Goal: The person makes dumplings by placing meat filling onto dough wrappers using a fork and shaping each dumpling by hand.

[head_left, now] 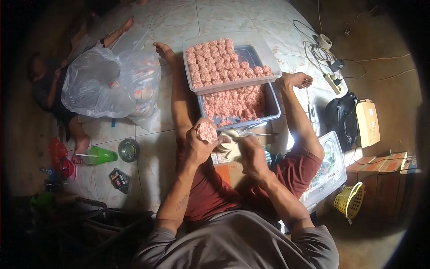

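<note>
My left hand [199,140] is wrapped round a pink speckled ball [207,132], which shows above the fingers. Close by on the right, my right hand [254,154] is closed on a metal fork [244,132], whose tines point left. Between and below the hands lie pale cream pieces [229,145]. Just beyond them, a blue-grey tub [278,107] holds loose pink mixture [237,104]. A clear tray [277,67] rests over its far part, with rows of pink balls [210,62] on its left and near side.
At left are a large plastic bag [94,85], another person [49,85], a green cup [102,155] and a glass ashtray [129,149]. To the right are cables [316,51], a power strip [333,83], a clear lidded box [329,170], a yellow basket [348,200] and cartons [380,168].
</note>
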The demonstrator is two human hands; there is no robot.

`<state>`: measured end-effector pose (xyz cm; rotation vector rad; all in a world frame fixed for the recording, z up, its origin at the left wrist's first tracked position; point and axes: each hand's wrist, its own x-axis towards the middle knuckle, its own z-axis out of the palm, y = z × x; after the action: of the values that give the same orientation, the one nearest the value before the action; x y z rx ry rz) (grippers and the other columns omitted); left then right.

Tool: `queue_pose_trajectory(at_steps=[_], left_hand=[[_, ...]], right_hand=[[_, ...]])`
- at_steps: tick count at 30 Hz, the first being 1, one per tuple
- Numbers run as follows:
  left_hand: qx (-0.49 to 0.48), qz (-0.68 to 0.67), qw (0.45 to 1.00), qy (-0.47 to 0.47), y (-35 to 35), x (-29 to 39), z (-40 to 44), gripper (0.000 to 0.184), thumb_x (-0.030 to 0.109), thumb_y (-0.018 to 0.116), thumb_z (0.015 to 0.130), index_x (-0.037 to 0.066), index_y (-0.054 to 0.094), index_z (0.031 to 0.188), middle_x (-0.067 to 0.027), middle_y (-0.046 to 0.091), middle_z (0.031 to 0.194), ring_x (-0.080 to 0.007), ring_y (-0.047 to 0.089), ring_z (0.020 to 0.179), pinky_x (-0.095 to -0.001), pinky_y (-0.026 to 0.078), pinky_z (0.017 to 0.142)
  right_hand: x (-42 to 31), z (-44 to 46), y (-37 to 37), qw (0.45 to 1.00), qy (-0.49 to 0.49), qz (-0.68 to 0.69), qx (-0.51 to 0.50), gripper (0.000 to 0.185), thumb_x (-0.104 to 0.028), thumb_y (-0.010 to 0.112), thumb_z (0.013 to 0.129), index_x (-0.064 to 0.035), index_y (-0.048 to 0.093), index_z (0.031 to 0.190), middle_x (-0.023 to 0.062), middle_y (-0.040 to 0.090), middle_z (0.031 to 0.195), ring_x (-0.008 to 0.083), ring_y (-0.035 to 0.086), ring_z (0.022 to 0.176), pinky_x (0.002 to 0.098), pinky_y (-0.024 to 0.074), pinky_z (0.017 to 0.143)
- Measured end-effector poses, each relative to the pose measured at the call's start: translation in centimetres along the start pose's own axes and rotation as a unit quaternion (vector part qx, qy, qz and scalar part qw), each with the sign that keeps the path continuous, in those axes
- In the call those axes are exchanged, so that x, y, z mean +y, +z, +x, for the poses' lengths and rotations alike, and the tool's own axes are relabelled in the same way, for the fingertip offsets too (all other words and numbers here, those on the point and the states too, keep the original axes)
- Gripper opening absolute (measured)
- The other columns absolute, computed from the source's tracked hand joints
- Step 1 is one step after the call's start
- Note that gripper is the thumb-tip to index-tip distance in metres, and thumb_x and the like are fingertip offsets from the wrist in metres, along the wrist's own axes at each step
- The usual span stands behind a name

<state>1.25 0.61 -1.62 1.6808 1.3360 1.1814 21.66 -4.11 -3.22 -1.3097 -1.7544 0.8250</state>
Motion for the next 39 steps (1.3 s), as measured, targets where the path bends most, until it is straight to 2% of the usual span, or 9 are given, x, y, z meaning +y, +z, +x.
queue_pose_trajectory(at_steps=[7,12,16,25,27,30,33,35,39], left_hand=[[-0.003,-0.153,0.988,0.036,-0.1,0.7,0.2,0.048,0.013,0.092,0.074,0.003,0.062,0.109,-0.0047,0.065,0.09,-0.0133,0.062,0.083,-0.03,0.053,0.073],[-0.014,-0.12,0.988,0.093,2.8,-2.8,0.1,0.039,0.013,0.088,0.078,0.001,0.064,0.106,-0.0046,0.069,0.091,-0.0138,0.065,0.082,-0.0288,0.054,0.075],[0.032,-0.066,0.997,-0.02,1.9,-1.4,0.5,0.049,0.023,0.094,0.073,0.003,0.064,0.106,-0.0058,0.071,0.09,-0.0153,0.068,0.082,-0.033,0.056,0.076],[0.008,-0.11,0.993,0.031,0.2,-0.1,0.7,0.046,0.017,0.094,0.072,0.002,0.063,0.102,-0.0044,0.068,0.094,-0.0127,0.065,0.087,-0.0298,0.054,0.082],[-0.096,-0.2,0.975,0.02,0.9,-1.5,0.6,0.045,0.016,0.093,0.074,0.002,0.061,0.101,0.0002,0.063,0.085,-0.008,0.057,0.077,-0.0245,0.048,0.069],[-0.038,-0.046,0.998,0.037,3.6,-2.2,-0.2,0.034,0.013,0.09,0.077,0.002,0.062,0.094,-0.0032,0.066,0.084,-0.0091,0.061,0.077,-0.0265,0.052,0.073],[-0.013,-0.047,0.999,-0.02,2.3,1.3,0.6,0.034,0.01,0.089,0.076,0.001,0.064,0.098,-0.0036,0.069,0.09,-0.01,0.064,0.082,-0.0271,0.053,0.078],[-0.115,-0.352,0.926,-0.077,0.3,-0.4,-0.1,0.038,0.004,0.088,0.076,0.0,0.063,0.105,-0.0045,0.068,0.095,-0.0094,0.065,0.085,-0.0233,0.057,0.076],[-0.083,-0.3,0.949,-0.059,0.7,-2.2,0.0,0.036,0.006,0.088,0.078,0.001,0.061,0.101,-0.003,0.064,0.089,-0.0078,0.062,0.078,-0.0207,0.055,0.071]], right_hand=[[0.6,-2.7,-0.1,0.887,0.243,0.38,-0.103,0.022,-0.014,0.052,0.107,0.0023,0.065,0.114,-0.0054,0.051,0.086,0.0072,0.044,0.076,0.0236,0.0389,0.07],[-0.1,-1.3,3.6,0.985,0.006,0.173,0.01,0.018,-0.004,0.054,0.102,0.0028,0.065,0.115,0.0091,0.057,0.087,0.0191,0.051,0.074,0.0319,0.0453,0.071],[-1.2,0.4,0.7,0.998,0.057,0.006,-0.006,0.025,0.005,0.052,0.096,0.0018,0.067,0.116,0.0208,0.062,0.097,0.0366,0.061,0.086,0.041,0.0489,0.077],[-0.2,-3.2,0.2,0.877,0.237,0.403,-0.106,0.023,-0.015,0.052,0.108,-0.0018,0.068,0.119,-0.0069,0.047,0.082,0.0041,0.038,0.074,0.0213,0.0333,0.066],[0.5,-3.1,2.5,0.881,0.233,0.401,-0.091,0.019,-0.009,0.055,0.106,0.0002,0.067,0.116,-0.0027,0.049,0.081,0.0079,0.042,0.075,0.025,0.0385,0.067],[0.8,-2.0,4.5,0.99,-0.057,0.078,0.098,0.019,0.003,0.058,0.097,0.0026,0.064,0.116,0.0128,0.055,0.09,0.0231,0.053,0.081,0.0354,0.0464,0.075],[1.6,-1.8,2.7,0.992,0.064,0.092,0.052,0.018,0.002,0.057,0.097,0.0019,0.065,0.114,0.0141,0.055,0.09,0.0256,0.055,0.082,0.0356,0.0459,0.075],[1.2,-2.6,0.5,0.985,0.114,0.13,0.03,0.019,-0.001,0.056,0.1,0.002,0.067,0.115,0.0112,0.054,0.089,0.0217,0.054,0.081,0.0337,0.0452,0.074],[-0.4,-3.7,-0.4,0.962,0.167,0.211,-0.031,0.018,-0.001,0.056,0.101,0.0025,0.066,0.116,0.0086,0.052,0.088,0.0197,0.053,0.08,0.0318,0.045,0.074]])
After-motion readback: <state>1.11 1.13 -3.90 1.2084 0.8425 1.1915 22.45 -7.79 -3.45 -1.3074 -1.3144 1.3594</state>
